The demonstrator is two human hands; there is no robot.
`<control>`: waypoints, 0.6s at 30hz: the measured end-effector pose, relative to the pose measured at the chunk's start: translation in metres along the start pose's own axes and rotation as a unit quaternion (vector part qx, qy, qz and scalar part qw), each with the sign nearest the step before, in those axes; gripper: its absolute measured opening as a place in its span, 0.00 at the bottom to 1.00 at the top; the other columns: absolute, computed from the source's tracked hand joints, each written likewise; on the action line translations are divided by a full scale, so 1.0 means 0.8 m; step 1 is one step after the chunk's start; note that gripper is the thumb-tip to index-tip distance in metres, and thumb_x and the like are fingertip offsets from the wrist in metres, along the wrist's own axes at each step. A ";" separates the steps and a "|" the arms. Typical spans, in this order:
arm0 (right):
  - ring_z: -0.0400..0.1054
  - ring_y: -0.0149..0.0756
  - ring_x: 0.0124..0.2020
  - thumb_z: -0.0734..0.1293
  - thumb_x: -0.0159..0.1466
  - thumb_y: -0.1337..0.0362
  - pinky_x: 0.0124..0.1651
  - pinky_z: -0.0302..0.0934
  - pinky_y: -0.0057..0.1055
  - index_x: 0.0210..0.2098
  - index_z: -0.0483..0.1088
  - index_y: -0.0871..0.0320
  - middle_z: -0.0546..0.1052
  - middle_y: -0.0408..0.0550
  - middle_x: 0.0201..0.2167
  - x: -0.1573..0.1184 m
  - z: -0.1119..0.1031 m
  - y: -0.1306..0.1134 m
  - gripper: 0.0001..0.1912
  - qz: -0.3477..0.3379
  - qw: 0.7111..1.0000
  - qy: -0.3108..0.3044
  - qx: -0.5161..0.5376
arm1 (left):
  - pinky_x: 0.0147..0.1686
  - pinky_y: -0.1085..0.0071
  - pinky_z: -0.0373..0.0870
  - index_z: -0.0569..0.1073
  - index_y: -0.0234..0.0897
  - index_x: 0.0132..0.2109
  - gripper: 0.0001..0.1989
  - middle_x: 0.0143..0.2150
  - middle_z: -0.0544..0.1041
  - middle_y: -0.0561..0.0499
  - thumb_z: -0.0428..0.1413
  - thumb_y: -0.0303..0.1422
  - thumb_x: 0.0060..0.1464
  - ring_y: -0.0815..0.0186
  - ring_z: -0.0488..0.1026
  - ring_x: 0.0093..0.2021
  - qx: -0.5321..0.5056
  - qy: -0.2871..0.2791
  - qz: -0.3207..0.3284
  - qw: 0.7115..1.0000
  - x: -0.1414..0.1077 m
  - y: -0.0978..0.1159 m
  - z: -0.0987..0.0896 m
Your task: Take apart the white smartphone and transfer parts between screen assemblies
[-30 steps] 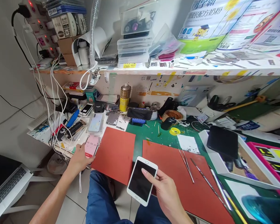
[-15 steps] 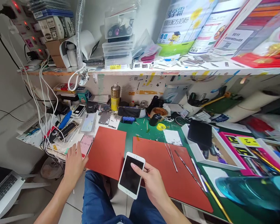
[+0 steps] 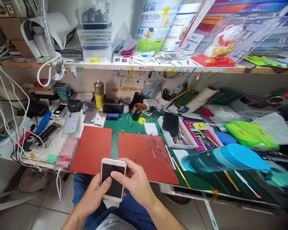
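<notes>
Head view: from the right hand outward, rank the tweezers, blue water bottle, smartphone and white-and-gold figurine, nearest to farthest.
From the right hand:
1. Smartphone: held in the hands.
2. Tweezers: on the right red mat, just beyond.
3. Blue water bottle: off to the right.
4. White-and-gold figurine: up on the shelf, right.

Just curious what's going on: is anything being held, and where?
A white phone: the left hand holds its left edge, the right hand its upper right edge, both thumbs on its front.
</notes>
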State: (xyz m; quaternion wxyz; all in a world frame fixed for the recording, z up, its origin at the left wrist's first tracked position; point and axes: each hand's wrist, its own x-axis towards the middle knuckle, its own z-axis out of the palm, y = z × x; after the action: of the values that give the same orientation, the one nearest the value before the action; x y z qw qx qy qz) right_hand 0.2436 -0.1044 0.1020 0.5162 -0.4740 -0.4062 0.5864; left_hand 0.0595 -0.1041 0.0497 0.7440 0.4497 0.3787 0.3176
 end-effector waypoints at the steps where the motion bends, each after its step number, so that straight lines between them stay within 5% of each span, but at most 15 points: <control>1: 0.71 0.35 0.31 0.79 0.60 0.52 0.33 0.68 0.28 0.42 0.83 0.57 0.81 0.44 0.31 0.001 -0.005 0.001 0.17 0.006 1.000 0.005 -0.002 | 0.43 0.57 0.79 0.72 0.41 0.68 0.30 0.52 0.83 0.39 0.59 0.50 0.65 0.47 0.82 0.47 -0.018 -0.012 -0.040 0.999 -0.003 0.005 0.003; 4: 0.70 0.33 0.31 0.80 0.59 0.54 0.35 0.65 0.27 0.36 0.83 0.60 0.80 0.46 0.29 0.003 -0.018 0.007 0.15 0.033 0.997 0.042 0.048 | 0.41 0.59 0.79 0.72 0.42 0.68 0.31 0.52 0.83 0.40 0.62 0.49 0.63 0.48 0.83 0.46 -0.053 -0.009 -0.124 0.991 -0.013 0.030 0.004; 7: 0.72 0.35 0.33 0.80 0.58 0.53 0.39 0.67 0.28 0.35 0.82 0.59 0.81 0.46 0.31 0.000 -0.024 0.016 0.15 0.045 0.974 0.144 0.170 | 0.45 0.57 0.79 0.74 0.39 0.67 0.32 0.56 0.82 0.37 0.58 0.52 0.64 0.46 0.81 0.51 -0.147 0.057 -0.129 0.979 -0.015 0.055 -0.007; 9: 0.74 0.37 0.36 0.78 0.61 0.52 0.41 0.69 0.31 0.41 0.81 0.58 0.82 0.48 0.36 -0.008 -0.021 0.023 0.16 0.043 0.961 0.171 0.214 | 0.43 0.54 0.80 0.75 0.38 0.64 0.33 0.60 0.80 0.35 0.55 0.56 0.64 0.43 0.80 0.53 -0.224 0.097 -0.081 0.966 -0.006 0.063 -0.014; 13: 0.76 0.37 0.36 0.78 0.61 0.54 0.41 0.72 0.33 0.48 0.79 0.59 0.82 0.50 0.40 -0.039 0.002 0.051 0.20 0.077 0.956 0.087 0.270 | 0.56 0.53 0.76 0.77 0.39 0.62 0.33 0.59 0.81 0.39 0.58 0.58 0.61 0.47 0.78 0.58 -0.296 0.134 0.044 0.945 0.019 0.061 0.004; 18: 0.79 0.40 0.35 0.74 0.67 0.51 0.40 0.75 0.32 0.47 0.77 0.58 0.83 0.49 0.35 -0.078 0.022 0.096 0.18 0.050 0.998 0.042 0.022 | 0.57 0.53 0.75 0.79 0.33 0.55 0.26 0.47 0.84 0.41 0.60 0.52 0.63 0.49 0.81 0.52 -0.318 0.138 0.014 0.938 0.043 0.053 0.031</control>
State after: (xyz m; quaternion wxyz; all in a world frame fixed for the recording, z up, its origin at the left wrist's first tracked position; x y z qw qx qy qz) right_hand 0.2106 -0.1769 0.0406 0.5127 -0.5066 -0.3471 0.6000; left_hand 0.0929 -0.0704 0.0862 0.7837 0.1466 0.3507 0.4912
